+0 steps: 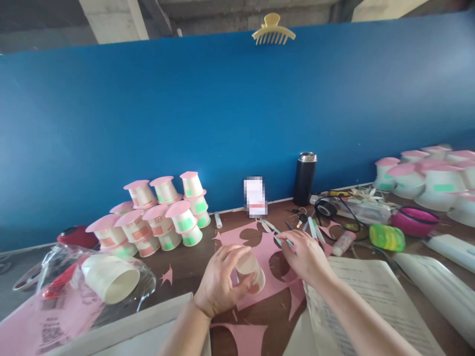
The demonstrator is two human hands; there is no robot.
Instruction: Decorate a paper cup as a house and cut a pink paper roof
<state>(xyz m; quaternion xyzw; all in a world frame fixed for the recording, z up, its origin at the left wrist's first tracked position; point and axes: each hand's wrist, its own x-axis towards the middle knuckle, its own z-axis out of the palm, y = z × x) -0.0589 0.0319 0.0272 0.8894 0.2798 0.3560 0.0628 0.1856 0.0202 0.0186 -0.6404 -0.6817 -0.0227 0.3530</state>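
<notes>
My left hand [224,282] is wrapped around a white paper cup [248,264], with the thumb along its near side. A small reddish patch shows low on the cup, which is over a cut pink paper sheet [265,247]. Beyond the sheet's round cut-outs, my right hand [302,252] has its fingertips closed on a slim light-blue stick-like thing [277,240], partly hidden by the fingers. Stacked cups [181,217] with pink paper tops and green or reddish patches stand at the left.
A black flask [305,180] stands by the blue partition [222,109]. At right lie a glue bottle [344,243], green tape rolls [386,238], a magenta pouch [414,221] and printed pages [371,296]. Bagged cups [111,279] lie at left; more topped cups [441,178] stand far right.
</notes>
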